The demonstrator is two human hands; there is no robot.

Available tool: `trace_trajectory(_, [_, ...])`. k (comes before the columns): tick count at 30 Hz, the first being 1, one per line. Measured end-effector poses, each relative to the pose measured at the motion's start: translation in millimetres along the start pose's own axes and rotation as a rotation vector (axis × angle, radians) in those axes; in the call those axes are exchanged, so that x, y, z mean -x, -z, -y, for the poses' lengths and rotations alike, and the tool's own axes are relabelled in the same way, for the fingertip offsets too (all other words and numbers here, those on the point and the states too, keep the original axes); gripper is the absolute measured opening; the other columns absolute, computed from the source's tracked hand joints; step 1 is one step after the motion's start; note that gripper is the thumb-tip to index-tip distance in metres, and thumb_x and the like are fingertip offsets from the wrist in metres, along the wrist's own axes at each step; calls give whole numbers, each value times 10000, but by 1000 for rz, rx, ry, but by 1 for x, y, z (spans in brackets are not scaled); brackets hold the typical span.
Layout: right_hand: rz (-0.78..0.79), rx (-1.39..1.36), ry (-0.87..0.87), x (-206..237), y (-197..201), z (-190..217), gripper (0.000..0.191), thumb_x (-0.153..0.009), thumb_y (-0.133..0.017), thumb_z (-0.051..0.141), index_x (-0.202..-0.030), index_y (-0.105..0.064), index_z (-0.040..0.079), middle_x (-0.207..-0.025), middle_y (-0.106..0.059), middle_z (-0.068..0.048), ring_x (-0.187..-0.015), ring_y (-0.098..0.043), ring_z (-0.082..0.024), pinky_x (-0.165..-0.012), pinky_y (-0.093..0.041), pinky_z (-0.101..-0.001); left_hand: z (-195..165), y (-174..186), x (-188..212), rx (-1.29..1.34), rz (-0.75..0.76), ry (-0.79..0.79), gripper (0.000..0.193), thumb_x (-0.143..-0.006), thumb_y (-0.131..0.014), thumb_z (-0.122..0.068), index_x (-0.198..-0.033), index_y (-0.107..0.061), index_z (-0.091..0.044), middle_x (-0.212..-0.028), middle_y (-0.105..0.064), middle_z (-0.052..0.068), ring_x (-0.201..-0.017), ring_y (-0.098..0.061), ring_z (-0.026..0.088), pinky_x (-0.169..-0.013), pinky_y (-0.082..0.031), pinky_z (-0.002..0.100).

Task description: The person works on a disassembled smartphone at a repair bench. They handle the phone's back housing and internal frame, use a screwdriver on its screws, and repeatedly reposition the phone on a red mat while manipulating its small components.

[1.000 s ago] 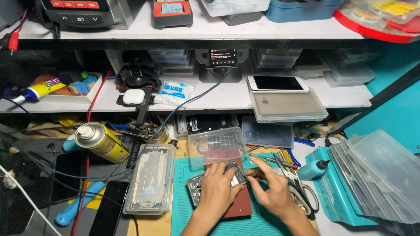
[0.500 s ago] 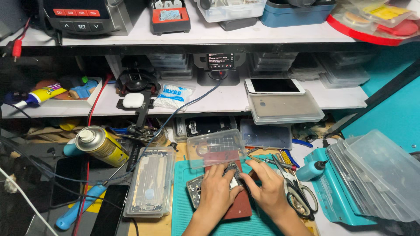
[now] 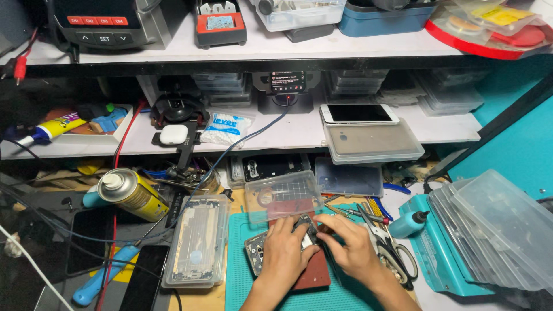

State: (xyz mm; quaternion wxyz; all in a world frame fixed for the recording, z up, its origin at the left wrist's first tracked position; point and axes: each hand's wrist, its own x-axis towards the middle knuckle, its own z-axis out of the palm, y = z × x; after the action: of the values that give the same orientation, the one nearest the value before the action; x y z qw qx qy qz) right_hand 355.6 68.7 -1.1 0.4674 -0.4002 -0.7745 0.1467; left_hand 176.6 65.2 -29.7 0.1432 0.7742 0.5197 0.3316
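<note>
Bright, even light falls from above onto the table (image 3: 242, 291) and the white shelf (image 3: 288, 135). Deep shadow sits beneath each shelf and at the left edge. The picture is sharp, with slight wide-angle bending at the edges.

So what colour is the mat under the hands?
Teal green work mat, seen in the head view.

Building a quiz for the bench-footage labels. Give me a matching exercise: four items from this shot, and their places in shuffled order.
Things:
1. Yellow spray can with white cap
2. White smartphone with dark screen
3. Black-handled scissors
4. Opened phone body

Places:
A. On the lower shelf, atop a clear flat case
B. Under both hands, on the teal mat
C. Lying on its side, left of the mat
D. Just right of the right hand

Pairs: 1-C, 2-A, 3-D, 4-B
</note>
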Motion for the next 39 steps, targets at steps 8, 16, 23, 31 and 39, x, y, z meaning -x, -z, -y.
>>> trace_trajectory(8, [-18, 95, -69, -8, 4, 7, 430, -796, -790, 53, -1208, -668, 40, -881, -689, -140, -754, -680, -285, -667, -537, -358, 0, 2, 0, 10, -15, -22, 547, -658, -911, -259, -1112, -735, -12, -1220, -647, 193, -1137, -590, 383, -923, -469, 485])
trace_trajectory(16, [27, 61, -101, -9, 7, 3, 474, -804, -770, 44, -1261, -644, 40, -889, -693, -142, -746, -696, -265, -659, -551, -354, 0, 2, 0, 4, 15, -15, 537, -669, -901, -246, -1108, -729, 10, -1247, -628, 226, -1160, -581, 409, -949, -468, 496])
trace_trajectory(23, [57, 113, -152, -4, 8, 0, 549, -766, -830, 106, -1278, -640, 48, -905, -694, -142, -776, -695, -264, -693, -554, -349, -3, -2, 6, 20, -3, -84, 372, -720, -862, -212, -984, -739, 21, -1241, -667, 220, -1213, -581, 424, -989, -470, 500])
trace_trajectory(31, [83, 69, -118, -3, 10, 3, 507, -818, -753, 56, -1309, -628, 55, -977, -721, -146, -850, -719, -291, -745, -564, -360, -4, -8, 9, -1, -13, -120, 357, -754, -828, -200, -1012, -740, 30, -1192, -700, 204, -1207, -585, 417, -1018, -441, 509])
trace_trajectory(39, [92, 95, -125, -6, 8, 7, 538, -791, -780, 84, -1303, -621, 48, -921, -687, -147, -785, -699, -278, -685, -555, -379, -5, -5, 10, 10, 21, -106, 361, -761, -830, -208, -1012, -727, 30, -1222, -687, 200, -1234, -570, 410, -1033, -432, 505])
